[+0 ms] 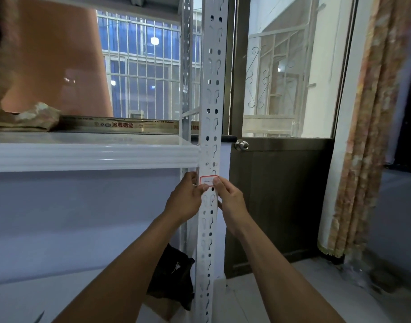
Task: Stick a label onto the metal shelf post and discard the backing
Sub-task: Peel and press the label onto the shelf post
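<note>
A white perforated metal shelf post (211, 94) runs from top to bottom in the middle of the view. A small white label with a red border (208, 180) lies against the post just below the shelf beam. My left hand (186, 197) is at the post's left side, its thumb on the label's lower left corner and its fingers curled at the left edge. My right hand (230, 199) is at the post's right side, a fingertip pressing the label's lower right part. No backing paper is visible.
A white shelf beam (92, 157) joins the post from the left, with a crumpled cloth (30, 117) on the shelf. A dark door with a round knob (241, 145) stands right of the post, a curtain (363, 148) farther right. A black bag (174, 276) lies on the floor by the post.
</note>
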